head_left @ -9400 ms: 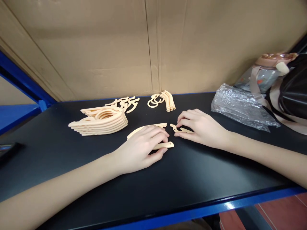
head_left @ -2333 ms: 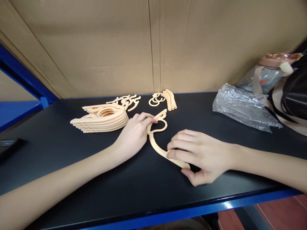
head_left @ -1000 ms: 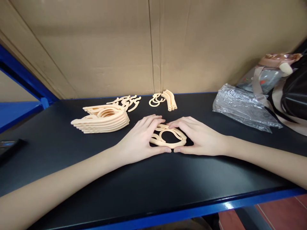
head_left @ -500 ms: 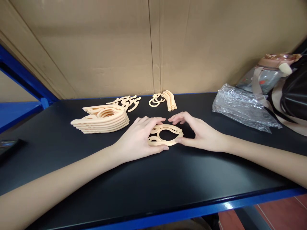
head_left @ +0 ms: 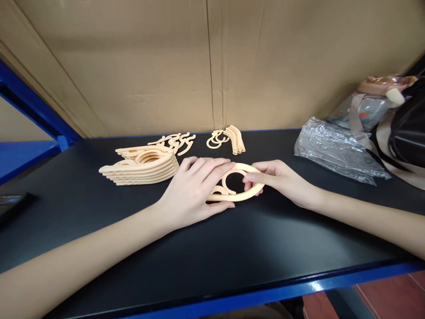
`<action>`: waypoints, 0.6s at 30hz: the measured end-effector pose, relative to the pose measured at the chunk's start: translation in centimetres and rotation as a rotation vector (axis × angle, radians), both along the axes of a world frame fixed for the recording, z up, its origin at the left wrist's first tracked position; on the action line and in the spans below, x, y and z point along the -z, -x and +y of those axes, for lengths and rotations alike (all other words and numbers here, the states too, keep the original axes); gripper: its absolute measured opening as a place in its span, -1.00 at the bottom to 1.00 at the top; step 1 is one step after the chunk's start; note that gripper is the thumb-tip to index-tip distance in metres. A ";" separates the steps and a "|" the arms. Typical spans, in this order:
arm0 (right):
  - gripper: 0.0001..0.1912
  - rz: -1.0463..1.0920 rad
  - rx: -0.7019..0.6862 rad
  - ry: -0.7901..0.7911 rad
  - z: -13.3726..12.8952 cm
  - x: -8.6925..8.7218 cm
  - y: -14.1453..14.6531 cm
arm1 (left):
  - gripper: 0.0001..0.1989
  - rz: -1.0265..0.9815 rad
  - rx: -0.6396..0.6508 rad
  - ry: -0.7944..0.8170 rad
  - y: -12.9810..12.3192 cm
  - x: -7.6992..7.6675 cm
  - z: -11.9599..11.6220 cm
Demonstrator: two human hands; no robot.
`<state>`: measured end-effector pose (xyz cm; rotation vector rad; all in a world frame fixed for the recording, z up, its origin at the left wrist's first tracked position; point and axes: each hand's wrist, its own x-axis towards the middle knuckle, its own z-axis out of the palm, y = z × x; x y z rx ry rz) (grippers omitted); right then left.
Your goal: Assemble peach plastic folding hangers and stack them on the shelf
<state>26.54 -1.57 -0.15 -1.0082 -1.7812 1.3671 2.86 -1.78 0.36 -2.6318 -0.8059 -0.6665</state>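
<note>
A beige plastic folding hanger [head_left: 255,191], folded up into a rounded loop, is between my two hands above the black tabletop. My left hand [head_left: 197,184] covers its left part, fingers over the far edge and thumb along the near edge. At the rounded right end, my right hand [head_left: 270,175] pinches the rim, its thumb on top and its fingers reaching beneath. The hanger's left end is hidden under my left palm. Left of my left hand lies a neat stack of matching folded hangers [head_left: 142,170].
Behind the stack lie loose curved beige pieces [head_left: 177,141]. Further right are hook-shaped pieces [head_left: 215,139] and a bundle of curved arms [head_left: 235,139]. Clear plastic bags [head_left: 335,150], a bottle [head_left: 372,104] and a black bag [head_left: 410,128] are at right. A dark device [head_left: 13,204] sits far left.
My right hand has closed on the hanger's rounded end, its fingers now passing underneath. That end has risen and shifted slightly right. My left hand has stayed nearly in place.
</note>
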 end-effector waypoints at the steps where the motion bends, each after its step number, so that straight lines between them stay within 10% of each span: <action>1: -0.76 0.013 0.014 0.012 0.1 0.0 -0.1 | -0.39 0.004 -0.005 0.006 0.0 0.0 0.0; 18: -0.78 0.065 0.046 0.082 0.3 0.3 -0.2 | -0.36 -0.062 0.007 0.106 0.0 0.1 0.2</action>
